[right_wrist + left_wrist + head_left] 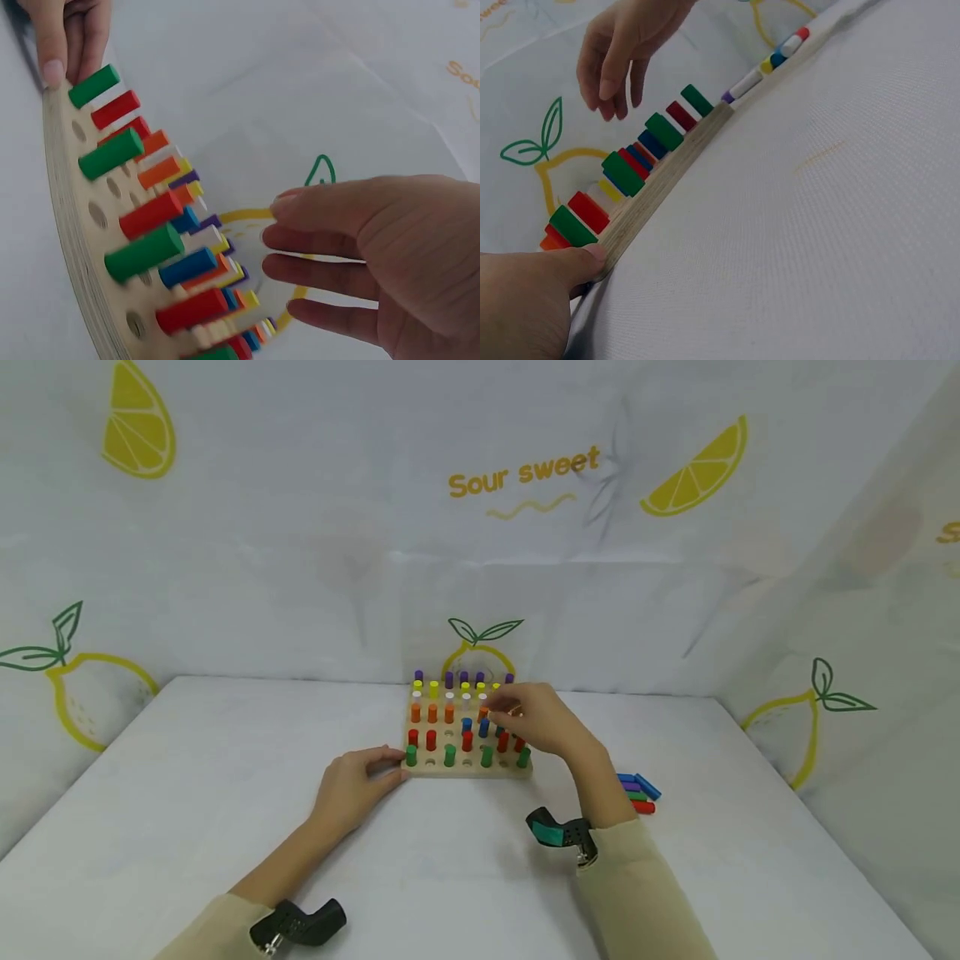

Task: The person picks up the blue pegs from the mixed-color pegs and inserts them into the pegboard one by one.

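Note:
A wooden pegboard (457,774) carries rows of coloured pegs, with green pegs (450,755) in the front row and red, blue, orange, white, yellow and purple ones behind. Some holes (97,214) hold no peg. My left hand (348,789) holds the board's front left corner, its thumb against the front edge in the left wrist view. Over the right part of the board hovers my right hand (542,718). Its fingers are loosely bent and apart from the pegs, and nothing shows between them in the right wrist view (405,255).
Several loose pegs (647,787), blue, purple, green and red among them, lie on the white table (450,877) right of the board, partly behind the right forearm. A white cloth wall with lemon prints (480,656) rises behind the board.

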The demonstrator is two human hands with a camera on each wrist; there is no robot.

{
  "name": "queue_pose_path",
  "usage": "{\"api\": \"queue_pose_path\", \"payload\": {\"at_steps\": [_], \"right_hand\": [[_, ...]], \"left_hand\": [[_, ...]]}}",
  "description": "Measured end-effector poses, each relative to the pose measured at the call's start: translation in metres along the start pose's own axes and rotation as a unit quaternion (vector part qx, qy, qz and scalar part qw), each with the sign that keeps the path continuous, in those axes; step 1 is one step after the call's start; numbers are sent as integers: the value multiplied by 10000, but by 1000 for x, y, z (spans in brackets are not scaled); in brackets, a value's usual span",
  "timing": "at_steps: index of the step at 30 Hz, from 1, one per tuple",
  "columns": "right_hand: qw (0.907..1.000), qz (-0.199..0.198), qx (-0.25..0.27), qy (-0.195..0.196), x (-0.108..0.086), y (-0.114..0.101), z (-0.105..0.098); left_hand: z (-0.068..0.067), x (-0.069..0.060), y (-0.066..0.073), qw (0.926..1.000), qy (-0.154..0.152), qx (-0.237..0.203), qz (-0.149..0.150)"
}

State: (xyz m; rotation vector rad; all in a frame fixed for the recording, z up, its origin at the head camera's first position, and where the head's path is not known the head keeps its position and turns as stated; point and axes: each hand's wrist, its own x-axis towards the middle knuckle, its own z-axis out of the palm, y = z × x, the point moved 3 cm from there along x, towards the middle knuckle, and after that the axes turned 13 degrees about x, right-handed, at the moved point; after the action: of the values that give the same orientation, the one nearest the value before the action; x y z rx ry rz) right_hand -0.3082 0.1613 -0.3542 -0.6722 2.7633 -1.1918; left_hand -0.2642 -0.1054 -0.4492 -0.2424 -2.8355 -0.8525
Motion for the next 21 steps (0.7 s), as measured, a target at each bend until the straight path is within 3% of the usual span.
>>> {"api": "queue_pose_path", "payload": {"at_steps": [4,11,21], "right_hand": [[10000,-7,-63,10,-16,5,-14],[9980,-34,-604,177,-52,25,-48],[9919,291,-1192,331,-104,51,-86]], "left_hand": [[2,2,0,10000,-30,-15,31],[4,2,1,10000,-54,-5,23],[-3,-1,-1,9999,-59,73,85]]}}
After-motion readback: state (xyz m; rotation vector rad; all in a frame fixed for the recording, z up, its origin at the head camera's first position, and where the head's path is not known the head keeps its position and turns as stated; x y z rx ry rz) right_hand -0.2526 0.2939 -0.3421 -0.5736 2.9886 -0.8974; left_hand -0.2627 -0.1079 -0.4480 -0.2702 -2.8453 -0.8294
